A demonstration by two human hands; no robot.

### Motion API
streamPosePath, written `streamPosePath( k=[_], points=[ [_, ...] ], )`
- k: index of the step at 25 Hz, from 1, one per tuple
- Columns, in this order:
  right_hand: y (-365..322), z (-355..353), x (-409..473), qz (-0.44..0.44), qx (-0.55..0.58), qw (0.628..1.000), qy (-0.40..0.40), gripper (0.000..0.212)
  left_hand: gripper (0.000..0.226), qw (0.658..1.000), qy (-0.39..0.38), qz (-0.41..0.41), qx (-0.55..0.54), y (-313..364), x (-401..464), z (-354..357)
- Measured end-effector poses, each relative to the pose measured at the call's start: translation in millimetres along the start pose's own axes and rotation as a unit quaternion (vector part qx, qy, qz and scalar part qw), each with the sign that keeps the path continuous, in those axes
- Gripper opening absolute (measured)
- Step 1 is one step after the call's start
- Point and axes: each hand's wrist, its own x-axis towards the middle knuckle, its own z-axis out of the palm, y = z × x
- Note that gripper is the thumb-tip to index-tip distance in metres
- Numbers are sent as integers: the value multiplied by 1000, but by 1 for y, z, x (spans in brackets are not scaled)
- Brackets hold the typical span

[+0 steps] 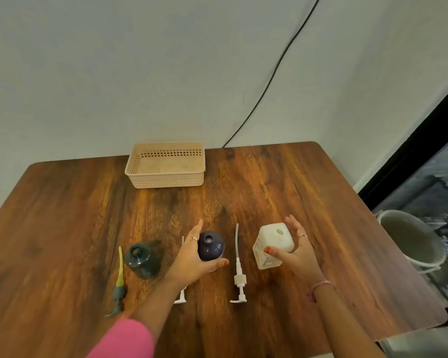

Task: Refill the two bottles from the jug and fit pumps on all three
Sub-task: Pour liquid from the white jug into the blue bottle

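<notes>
left hand (192,257) is wrapping round the purple bottle (210,245) mid-tabletop (282,182) | right hand (299,250) is gripping the white jug (270,244) beside it | teal bottle (142,259) is sitting left, untouched | pumps lying loose

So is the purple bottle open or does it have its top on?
Open. The purple bottle shows a bare round hole on top, with no pump fitted.

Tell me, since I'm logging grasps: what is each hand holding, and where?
Left hand: dark purple round bottle, by its side. Right hand: white square plastic jug, around its top.
</notes>
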Motion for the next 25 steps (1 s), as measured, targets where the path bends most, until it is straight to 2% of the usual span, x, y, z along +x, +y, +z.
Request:
streamPosePath(
  k=[5,10,15,20,25],
  points=[
    [13,10,7,12,31,998,-50,109,110,997,56,-18,-52,-4,0,10],
    [24,16,6,9,49,998,-29,105,95,993,83,-41,-75,-5,0,17],
    [23,21,12,0,36,999,5,86,85,991,110,-28,-76,-9,0,17],
    [-6,25,21,-19,26,999,28,80,84,986,140,0,-90,9,3,4],
    [-71,24,31,-107,-17,993,36,75,81,981,160,72,-82,58,8,-29]
  ],
)
